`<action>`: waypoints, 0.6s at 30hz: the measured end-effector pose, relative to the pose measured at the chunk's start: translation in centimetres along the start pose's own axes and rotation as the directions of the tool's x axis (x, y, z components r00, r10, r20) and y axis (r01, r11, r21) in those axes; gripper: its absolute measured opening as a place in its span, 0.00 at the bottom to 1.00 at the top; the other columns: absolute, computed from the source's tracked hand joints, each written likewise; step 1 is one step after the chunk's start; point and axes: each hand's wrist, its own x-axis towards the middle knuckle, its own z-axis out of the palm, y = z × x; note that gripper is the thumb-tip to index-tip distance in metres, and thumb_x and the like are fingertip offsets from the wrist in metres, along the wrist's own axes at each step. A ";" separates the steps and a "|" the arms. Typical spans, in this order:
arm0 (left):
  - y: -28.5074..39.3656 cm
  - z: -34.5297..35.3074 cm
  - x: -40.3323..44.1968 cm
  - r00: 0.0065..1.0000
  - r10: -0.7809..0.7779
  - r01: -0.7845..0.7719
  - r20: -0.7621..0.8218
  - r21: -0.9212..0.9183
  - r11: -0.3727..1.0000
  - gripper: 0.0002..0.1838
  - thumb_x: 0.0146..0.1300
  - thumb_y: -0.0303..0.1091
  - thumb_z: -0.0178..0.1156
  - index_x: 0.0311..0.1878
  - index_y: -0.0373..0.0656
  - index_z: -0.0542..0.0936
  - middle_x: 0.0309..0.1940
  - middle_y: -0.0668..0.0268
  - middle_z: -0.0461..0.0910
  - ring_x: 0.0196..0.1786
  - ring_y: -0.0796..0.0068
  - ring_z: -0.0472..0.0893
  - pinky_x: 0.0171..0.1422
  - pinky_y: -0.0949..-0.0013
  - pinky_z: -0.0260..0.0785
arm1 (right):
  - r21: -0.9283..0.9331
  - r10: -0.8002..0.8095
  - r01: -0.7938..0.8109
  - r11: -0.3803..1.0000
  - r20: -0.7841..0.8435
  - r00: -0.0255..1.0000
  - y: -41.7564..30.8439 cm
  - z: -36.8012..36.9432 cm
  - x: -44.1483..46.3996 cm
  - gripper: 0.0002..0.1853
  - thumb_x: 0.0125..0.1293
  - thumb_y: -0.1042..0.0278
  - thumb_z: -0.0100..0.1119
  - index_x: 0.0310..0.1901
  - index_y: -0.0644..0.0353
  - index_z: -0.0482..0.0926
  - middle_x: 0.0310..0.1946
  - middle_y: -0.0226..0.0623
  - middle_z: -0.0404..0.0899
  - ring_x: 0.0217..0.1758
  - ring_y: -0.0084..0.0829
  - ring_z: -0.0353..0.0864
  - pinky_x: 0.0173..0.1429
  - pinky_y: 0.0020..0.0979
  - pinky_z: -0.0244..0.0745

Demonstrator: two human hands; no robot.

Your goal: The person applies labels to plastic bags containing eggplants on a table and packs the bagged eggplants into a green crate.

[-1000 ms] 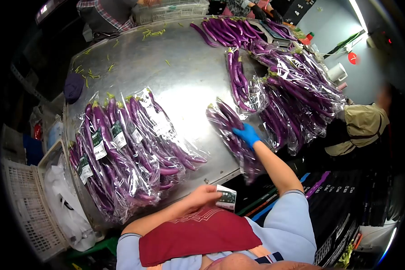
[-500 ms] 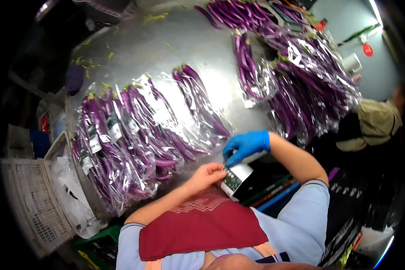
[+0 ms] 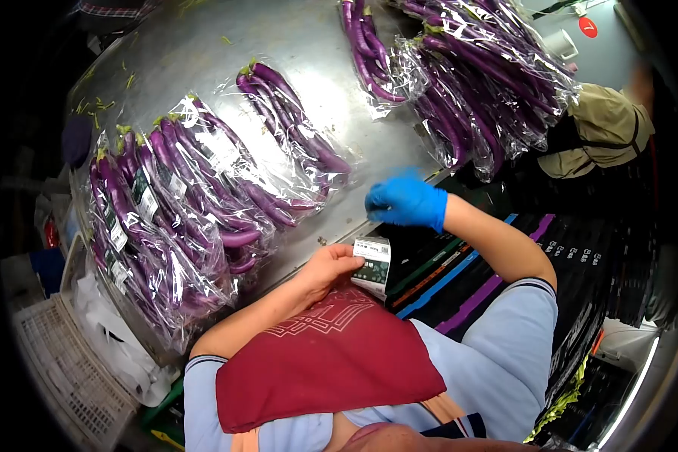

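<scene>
From the head view, the left hand [image 3: 330, 269], bare, pinches a strip of printed labels [image 3: 372, 265] between thumb and fingers, just off the near edge of the desk [image 3: 196, 53]. The right hand [image 3: 408, 202], in a blue glove, hangs by that same edge with its fingers curled; it is blurred, and I cannot tell whether they grip anything. Bagged eggplants [image 3: 177, 215] lie side by side at the desk's near-left corner, several with labels on the film. To their right, towards the middle of the near edge, lies another eggplant bag [image 3: 288, 113], its stems pointing to the far edge. A heap of bags [image 3: 478, 98] covers the desk's right end. Past the left edge stands a pale crate [image 3: 68, 361].
</scene>
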 end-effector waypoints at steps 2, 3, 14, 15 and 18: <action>-0.3 -0.4 0.1 0.997 0.058 -0.058 -0.044 0.010 0.998 0.08 0.56 0.26 0.56 0.38 0.34 0.74 0.31 0.63 0.77 0.32 0.77 0.76 0.36 0.76 0.69 | 0.157 -0.087 0.082 0.984 0.024 0.996 -1.5 1.2 -0.5 0.10 0.53 0.63 0.56 0.33 0.59 0.76 0.30 0.43 0.75 0.32 0.41 0.74 0.37 0.34 0.69; -0.3 -0.3 0.0 0.995 0.069 -0.069 -0.073 -0.004 0.998 0.07 0.55 0.27 0.56 0.37 0.35 0.75 0.30 0.65 0.77 0.30 0.79 0.75 0.34 0.77 0.68 | 0.151 -0.082 0.077 0.986 0.031 0.996 -2.5 1.7 -0.8 0.10 0.53 0.62 0.56 0.32 0.59 0.76 0.29 0.43 0.74 0.32 0.42 0.74 0.37 0.35 0.69; 1.1 0.6 -1.3 0.960 0.203 -0.145 -0.195 0.276 0.950 0.07 0.53 0.24 0.56 0.36 0.32 0.76 0.27 0.66 0.77 0.27 0.81 0.73 0.32 0.78 0.65 | -0.021 0.040 -0.040 0.999 -0.010 0.999 -3.1 4.7 -0.3 0.10 0.50 0.60 0.51 0.25 0.59 0.75 0.25 0.45 0.74 0.30 0.47 0.74 0.34 0.41 0.69; 1.2 0.7 -1.3 0.959 0.199 -0.137 -0.202 0.282 0.949 0.07 0.53 0.24 0.56 0.36 0.32 0.76 0.26 0.66 0.77 0.26 0.81 0.73 0.31 0.78 0.65 | -0.013 0.034 -0.035 0.999 -0.070 0.997 -2.5 4.8 -0.1 0.10 0.50 0.60 0.50 0.25 0.58 0.75 0.25 0.45 0.74 0.30 0.47 0.74 0.34 0.41 0.69; 0.6 -0.5 -0.3 0.955 0.217 -0.162 -0.202 0.258 0.953 0.07 0.53 0.24 0.57 0.35 0.32 0.77 0.26 0.66 0.77 0.25 0.81 0.73 0.30 0.78 0.65 | 0.200 0.119 -0.078 0.977 -0.198 0.973 0.4 2.9 0.9 0.12 0.51 0.61 0.50 0.30 0.61 0.76 0.27 0.48 0.75 0.27 0.43 0.75 0.34 0.36 0.70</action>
